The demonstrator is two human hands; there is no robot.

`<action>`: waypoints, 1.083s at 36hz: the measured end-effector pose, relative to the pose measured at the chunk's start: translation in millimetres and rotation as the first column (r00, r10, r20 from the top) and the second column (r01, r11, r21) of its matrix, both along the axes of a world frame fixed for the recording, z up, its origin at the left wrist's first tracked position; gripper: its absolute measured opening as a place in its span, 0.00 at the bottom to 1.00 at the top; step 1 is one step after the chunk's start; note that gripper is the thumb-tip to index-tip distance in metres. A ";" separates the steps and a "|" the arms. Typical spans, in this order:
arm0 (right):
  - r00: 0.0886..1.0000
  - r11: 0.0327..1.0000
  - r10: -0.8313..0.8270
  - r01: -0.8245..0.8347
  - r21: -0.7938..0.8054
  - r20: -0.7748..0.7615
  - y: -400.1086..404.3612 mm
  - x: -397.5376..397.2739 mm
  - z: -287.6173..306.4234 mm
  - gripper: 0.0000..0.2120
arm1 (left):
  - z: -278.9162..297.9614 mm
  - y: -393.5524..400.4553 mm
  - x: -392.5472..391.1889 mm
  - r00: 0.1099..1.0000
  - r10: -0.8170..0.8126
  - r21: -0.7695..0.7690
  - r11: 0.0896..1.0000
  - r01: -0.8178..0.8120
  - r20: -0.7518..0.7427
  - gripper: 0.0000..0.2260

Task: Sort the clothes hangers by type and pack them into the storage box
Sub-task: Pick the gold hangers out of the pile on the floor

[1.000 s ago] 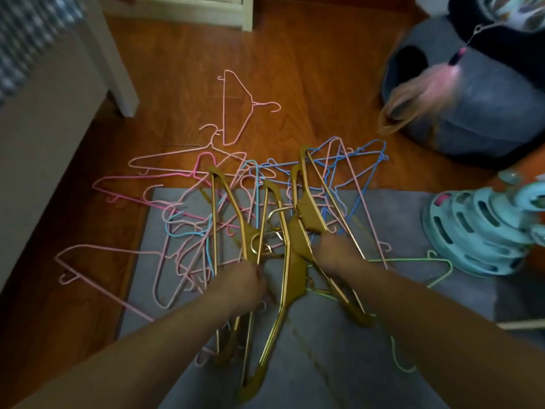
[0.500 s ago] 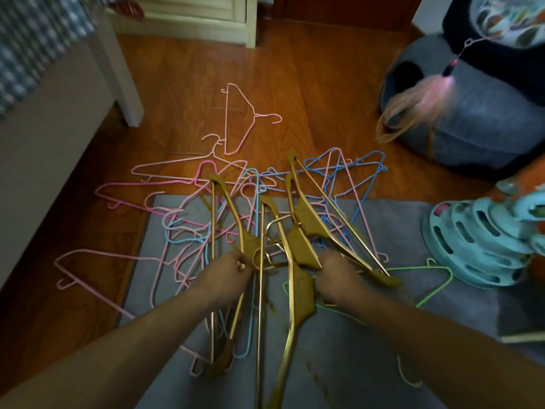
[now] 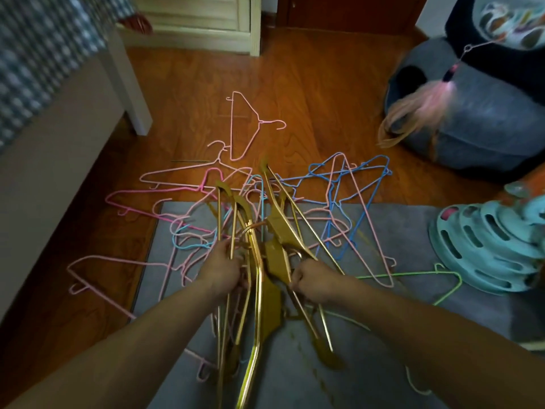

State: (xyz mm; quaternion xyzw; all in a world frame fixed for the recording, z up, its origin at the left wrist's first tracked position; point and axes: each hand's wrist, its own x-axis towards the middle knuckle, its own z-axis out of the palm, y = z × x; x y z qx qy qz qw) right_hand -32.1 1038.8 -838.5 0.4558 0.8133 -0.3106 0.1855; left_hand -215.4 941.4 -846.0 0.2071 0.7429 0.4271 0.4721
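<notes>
Both hands have drawn the gold hangers (image 3: 259,278) closer together since a moment ago, so the two bunches now nearly meet over the grey mat (image 3: 368,364). Curled round one bunch near the hooks is the left hand (image 3: 219,271); the right hand (image 3: 312,280) is clenched round the other bunch, whose shoulders fan up and away from it. Thin wire hangers lie tangled beneath and beyond: pink hangers (image 3: 182,178) spread left across the wooden floor (image 3: 309,98), blue hangers (image 3: 354,187) behind the right hand, and a green hanger (image 3: 413,274) just right of it on the mat. A white bed frame (image 3: 59,137) closes off the left side. On the right stand a teal cat toy tower (image 3: 486,249) and a grey pet bed (image 3: 483,119), leaving open floor ahead toward the cream cabinet (image 3: 206,22).
</notes>
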 end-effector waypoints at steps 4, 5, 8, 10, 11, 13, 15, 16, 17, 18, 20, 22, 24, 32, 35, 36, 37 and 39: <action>0.998 0.924 0.019 0.004 0.382 -0.056 18.0 -0.9 -2.2 0.09 | -8.0 -12.4 -15.6 0.995 0.027 -0.040 0.999 -0.024 0.097 0.26; 0.997 0.905 0.027 0.004 0.426 -0.066 19.4 -5.8 -5.1 0.12 | -9.4 -19.7 -24.1 0.995 0.029 -0.044 0.999 -0.025 0.093 0.28; 0.995 0.933 0.038 -0.069 0.352 0.093 18.5 -5.8 -15.5 0.15 | -10.7 -31.3 -36.9 0.996 0.009 -0.028 1.000 -0.007 0.085 0.31; 0.983 0.919 0.072 -0.131 0.371 0.168 11.2 -3.3 -22.7 0.12 | -11.5 -33.8 -42.1 0.995 0.002 -0.015 1.000 0.000 0.096 0.30; 0.981 0.895 0.090 -0.155 0.419 0.171 8.6 -3.3 -24.7 0.12 | -10.7 -34.1 -43.7 0.997 -0.003 -0.030 1.000 0.006 0.079 0.30; 0.990 0.865 0.105 -0.139 0.483 0.098 9.3 -2.8 -25.8 0.11 | -13.5 -33.0 -47.9 1.000 -0.005 -0.058 0.998 0.007 0.031 0.30; 0.991 0.845 0.133 -0.121 0.521 0.014 13.2 -2.6 -22.6 0.10 | -14.5 -30.7 -49.8 1.000 0.016 -0.069 0.998 -0.016 -0.010 0.30; 0.987 0.821 0.158 -0.126 0.556 -0.010 16.7 -1.3 -20.4 0.09 | -12.4 -28.5 -49.7 0.999 0.031 -0.068 0.997 -0.032 -0.022 0.29; 0.983 0.793 0.184 -0.134 0.595 -0.024 20.6 0.5 -19.4 0.10 | -10.9 -26.6 -49.7 0.999 0.051 -0.067 0.996 -0.052 -0.016 0.28; 0.978 0.763 0.203 -0.130 0.634 -0.043 23.6 3.7 -19.2 0.12 | -9.8 -24.1 -50.1 0.998 0.063 -0.056 0.996 -0.063 -0.002 0.26; 0.977 0.714 0.207 -0.113 0.691 -0.054 24.9 10.4 -18.4 0.16 | -8.2 -20.2 -50.9 0.998 0.067 -0.033 0.997 -0.067 0.021 0.23; 0.977 0.702 0.197 -0.079 0.708 -0.085 21.6 14.4 -17.6 0.16 | -8.1 -18.7 -52.9 0.997 0.068 -0.012 0.998 -0.067 0.029 0.20; 0.976 0.703 0.183 -0.045 0.710 -0.120 17.2 14.8 -20.4 0.15 | -10.0 -19.8 -55.1 0.996 0.074 0.004 0.997 -0.074 0.049 0.19; 0.967 0.841 -0.052 0.177 0.512 -0.248 5.6 -8.4 -19.2 0.05 | -3.5 -22.0 -63.5 1.000 -0.020 0.035 0.999 0.020 -0.018 0.20; 0.945 0.872 -0.135 0.256 0.417 -0.298 7.5 -17.6 -19.5 0.03 | 0.7 -20.9 -65.1 1.000 -0.026 0.042 0.999 0.026 -0.018 0.20; 0.939 0.879 -0.149 0.269 0.394 -0.309 7.9 -19.8 -19.4 0.04 | 1.1 -20.7 -66.4 1.000 -0.020 0.048 0.999 0.021 -0.024 0.20; 0.933 0.883 -0.157 0.279 0.376 -0.323 8.2 -21.3 -19.4 0.03 | 1.3 -20.8 -67.7 1.000 -0.010 0.058 0.998 0.011 -0.019 0.19; 0.918 0.885 -0.167 0.300 0.356 -0.360 8.9 -21.6 -21.1 0.02 | 5.0 -21.2 -68.6 0.999 0.008 0.105 0.994 -0.013 0.044 0.20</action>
